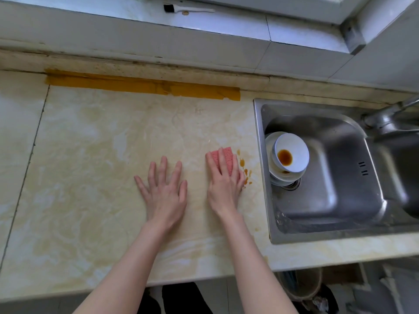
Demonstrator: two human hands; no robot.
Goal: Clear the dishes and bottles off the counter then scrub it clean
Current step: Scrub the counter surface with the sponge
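Both hands lie on the counter (90, 155) left of the sink (340, 189). The left hand (164, 189) is flat, fingers spread, holding nothing. The right hand (223, 184), nearer the sink, presses straight fingers onto the pink sponge (223, 157). Inside the sink, stacked white bowls (292, 155) stand against its left wall, the top one tilted with brown sauce. Brown drops (246, 171) lie between sponge and sink rim.
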